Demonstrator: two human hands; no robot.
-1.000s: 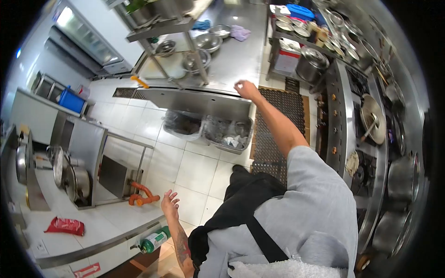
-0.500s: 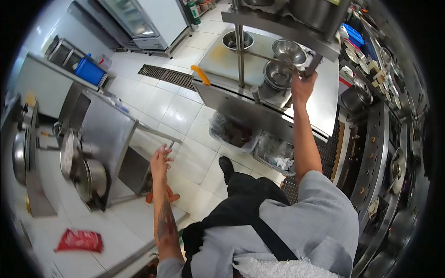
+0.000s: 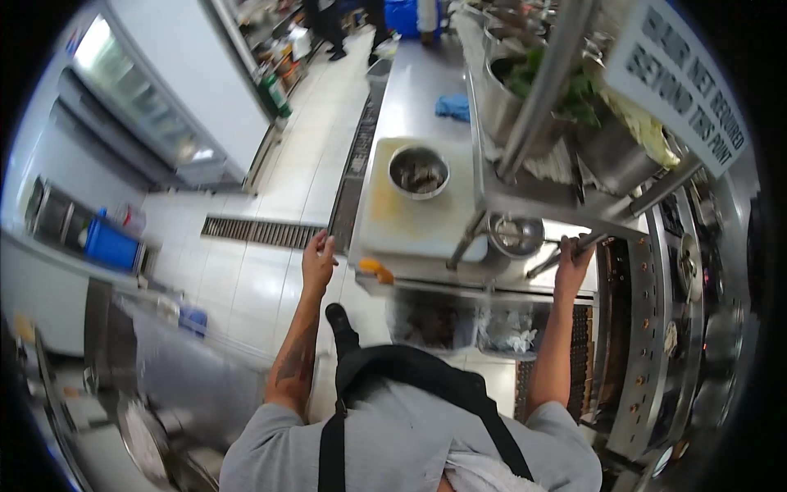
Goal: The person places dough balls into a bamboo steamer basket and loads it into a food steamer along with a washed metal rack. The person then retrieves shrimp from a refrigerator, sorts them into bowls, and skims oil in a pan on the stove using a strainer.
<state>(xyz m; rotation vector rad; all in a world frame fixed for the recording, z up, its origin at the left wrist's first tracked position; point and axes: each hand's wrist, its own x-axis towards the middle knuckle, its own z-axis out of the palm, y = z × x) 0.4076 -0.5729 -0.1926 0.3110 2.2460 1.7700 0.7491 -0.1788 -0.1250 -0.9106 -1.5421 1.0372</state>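
Note:
My left hand [image 3: 318,261] is empty, its fingers bent and apart, over the floor left of the steel counter [image 3: 410,90]. At the counter's near right end, my right hand [image 3: 575,261] closes round something dark and metallic that I cannot make out, below the shelf [image 3: 541,201]. Just left of it sits a steel bowl [image 3: 516,236]. Further left, another steel bowl [image 3: 418,172] with dark pieces inside rests on the white cutting board [image 3: 385,225]. An orange handle [image 3: 376,271] sticks out at the counter's near left corner.
Lined bins [image 3: 512,332] stand under the counter. Pots with green leaves [image 3: 566,90] are on the shelf, beside a hanging sign [image 3: 676,82]. The stove [image 3: 648,328] runs along the right. A floor drain [image 3: 262,232] lies to the left. A person's legs [image 3: 328,29] show far back.
The view has shifted toward the counter and shelf. My right hand went from the counter edge to the bowls, then to beneath the shelf's near end. My left hand appears farther forward, still empty.

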